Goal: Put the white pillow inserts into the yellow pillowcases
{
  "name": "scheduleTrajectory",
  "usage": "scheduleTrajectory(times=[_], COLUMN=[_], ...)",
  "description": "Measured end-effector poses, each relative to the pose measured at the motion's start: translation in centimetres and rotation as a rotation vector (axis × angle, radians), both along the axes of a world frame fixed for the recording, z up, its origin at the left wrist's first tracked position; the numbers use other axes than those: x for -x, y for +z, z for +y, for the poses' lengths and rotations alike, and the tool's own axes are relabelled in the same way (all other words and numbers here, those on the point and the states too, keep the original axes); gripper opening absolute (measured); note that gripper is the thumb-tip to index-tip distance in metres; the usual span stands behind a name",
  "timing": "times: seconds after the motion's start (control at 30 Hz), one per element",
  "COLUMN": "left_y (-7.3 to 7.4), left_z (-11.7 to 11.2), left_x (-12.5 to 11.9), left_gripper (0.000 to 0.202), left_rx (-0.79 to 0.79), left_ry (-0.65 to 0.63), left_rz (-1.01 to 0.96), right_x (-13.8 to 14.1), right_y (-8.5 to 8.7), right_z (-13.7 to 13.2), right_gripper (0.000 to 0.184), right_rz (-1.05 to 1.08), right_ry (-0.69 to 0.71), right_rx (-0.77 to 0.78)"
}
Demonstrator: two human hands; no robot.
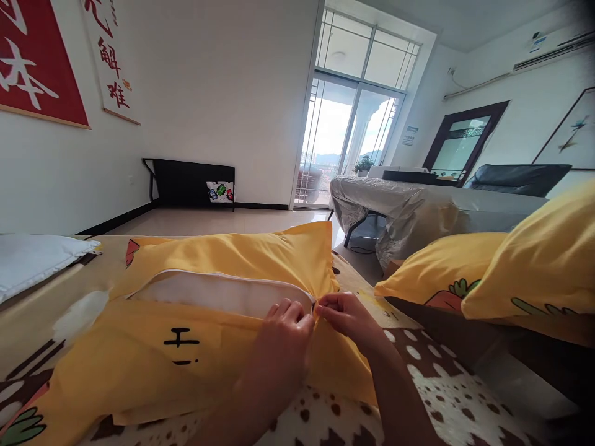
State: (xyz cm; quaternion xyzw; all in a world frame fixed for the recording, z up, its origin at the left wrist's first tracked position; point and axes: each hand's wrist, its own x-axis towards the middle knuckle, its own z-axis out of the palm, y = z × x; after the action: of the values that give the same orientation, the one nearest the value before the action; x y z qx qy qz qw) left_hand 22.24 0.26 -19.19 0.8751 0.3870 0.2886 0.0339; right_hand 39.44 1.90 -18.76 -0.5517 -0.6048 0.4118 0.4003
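A yellow pillowcase (199, 328) lies in front of me with its long zipper (218, 274) gaping. Through the gap shows a white pillow (209, 294) inside the case. My left hand (288, 334) is closed on the pillowcase's lower edge near the right end of the zipper, its fingers curled. Just beside it, my right hand (346, 316) pinches the bunched cloth at that same zipper end. A small dark bit, perhaps the zipper slider, sits between the two hands, mostly hidden by the fingers.
A brown and cream patterned blanket (441, 371) lies beneath the pillowcase. Two filled yellow pillows (534, 260) are piled at right, and a white pillow (41, 257) lies at far left. Behind stands a table under plastic sheeting (395, 204). A black folded frame (186, 183) leans against the wall.
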Motion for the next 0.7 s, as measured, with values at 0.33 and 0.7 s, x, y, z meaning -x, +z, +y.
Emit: scheduleTrajectory(times=[0.33, 0.7], left_y=[0.6, 0.3], left_z=[0.0, 1.6], left_x=[0.9, 1.6], left_gripper=[0.03, 0.026], left_rx=[0.195, 0.234], left_ry=[0.082, 0.143], left_rz=[0.142, 0.073], right_x=[0.9, 1.1], right_y=[-0.6, -0.7], right_z=[0.7, 0.6], right_gripper=[0.04, 0.04], right_rz=[0.235, 0.329], right_ry=[-0.076, -0.038], right_rx=[0.03, 0.024])
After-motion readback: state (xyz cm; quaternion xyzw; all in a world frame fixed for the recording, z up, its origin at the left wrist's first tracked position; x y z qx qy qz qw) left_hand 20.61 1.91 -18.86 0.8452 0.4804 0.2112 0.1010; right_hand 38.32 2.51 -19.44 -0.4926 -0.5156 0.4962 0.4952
